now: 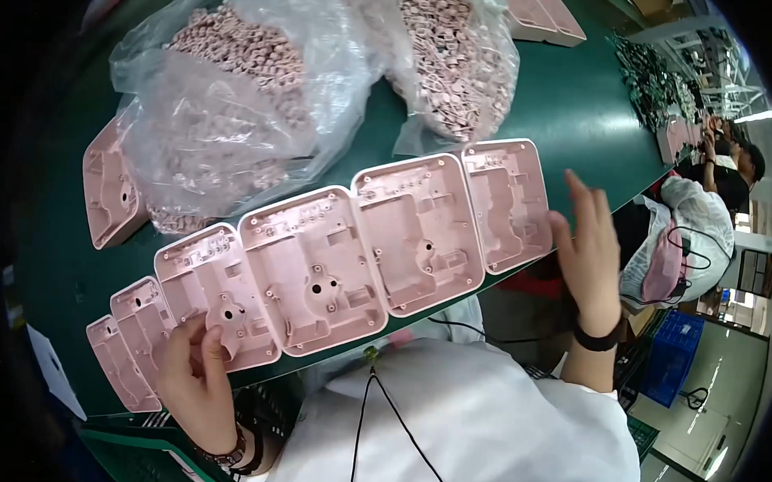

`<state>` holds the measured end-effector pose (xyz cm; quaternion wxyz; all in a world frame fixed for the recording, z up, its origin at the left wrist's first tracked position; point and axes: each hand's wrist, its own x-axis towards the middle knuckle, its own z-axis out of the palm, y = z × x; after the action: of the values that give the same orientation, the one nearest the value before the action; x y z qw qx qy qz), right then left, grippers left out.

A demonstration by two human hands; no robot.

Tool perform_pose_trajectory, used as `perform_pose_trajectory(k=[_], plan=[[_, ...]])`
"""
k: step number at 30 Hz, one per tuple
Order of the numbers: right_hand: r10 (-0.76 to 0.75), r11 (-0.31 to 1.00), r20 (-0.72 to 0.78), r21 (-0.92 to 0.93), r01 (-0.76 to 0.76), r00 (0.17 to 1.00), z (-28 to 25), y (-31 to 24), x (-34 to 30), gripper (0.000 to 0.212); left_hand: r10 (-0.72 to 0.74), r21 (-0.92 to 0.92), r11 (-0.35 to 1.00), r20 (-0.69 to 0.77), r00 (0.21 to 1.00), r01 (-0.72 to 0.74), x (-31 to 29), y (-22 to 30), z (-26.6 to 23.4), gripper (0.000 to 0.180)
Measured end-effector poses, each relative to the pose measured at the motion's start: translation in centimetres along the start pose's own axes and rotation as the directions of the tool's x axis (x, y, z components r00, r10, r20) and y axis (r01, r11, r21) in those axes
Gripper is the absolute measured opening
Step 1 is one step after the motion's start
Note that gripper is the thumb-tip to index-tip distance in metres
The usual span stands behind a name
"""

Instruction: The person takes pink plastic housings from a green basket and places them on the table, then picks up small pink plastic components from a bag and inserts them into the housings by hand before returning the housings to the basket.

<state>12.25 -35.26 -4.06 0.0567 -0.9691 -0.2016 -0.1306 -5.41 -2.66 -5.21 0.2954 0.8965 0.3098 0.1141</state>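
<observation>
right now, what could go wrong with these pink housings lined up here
The row of pink housings lies close to the near edge of the green table, so a nudge from the right hand beside its end might tip one off. The large clear bag of small pink parts sits right behind, and could spill into them.

Six housings (pixel 351 269) in row on table (pixel 574 90) — eight o'clock to two. Behind row: bag (pixel 337 48) of parts (pixel 240 49) at eleven, second bag (pixel 413 138) at one, further housing (pixel 547 15) right of it. Lone housing (pixel 107 193) at ten, left of first bag. Crate (pixel 671 361) beyond table — between three and four.
</observation>
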Motion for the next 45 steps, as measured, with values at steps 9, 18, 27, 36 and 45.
perform_pose_trajectory(k=[9,18,27,36,45], plan=[[0.169,0.841,-0.102,0.533,-0.09,0.98,3.8,2.7,-2.5,0.033,0.031,0.027,0.999,0.025,0.999,-0.032,-1.0,1.6,1.1,0.026],[0.422,0.633,0.047,0.7,-0.331,0.906,2.6,17.1,0.3,0.036,0.176,-0.126,0.983,0.497,0.85,-0.131,-1.5,14.8,5.2,0.042],[0.654,0.316,0.209,0.797,-0.514,0.727,4.8,30.9,8.7,0.043,0.635,-0.4,0.772,0.456,0.623,-0.494,0.4,21.5,14.7,0.046],[0.366,0.93,-0.449,0.152,-0.334,0.815,4.9,26.9,6.8,0.032,0.721,-0.055,0.621,0.429,0.543,-0.782,-1.8,22.1,16.0,0.04],[-0.594,0.748,-0.154,0.255,0.613,0.79,-0.7,6.3,-0.9,0.033,0.829,-0.217,0.437,0.475,0.296,-0.873,-0.6,17.5,12.9,0.028]])
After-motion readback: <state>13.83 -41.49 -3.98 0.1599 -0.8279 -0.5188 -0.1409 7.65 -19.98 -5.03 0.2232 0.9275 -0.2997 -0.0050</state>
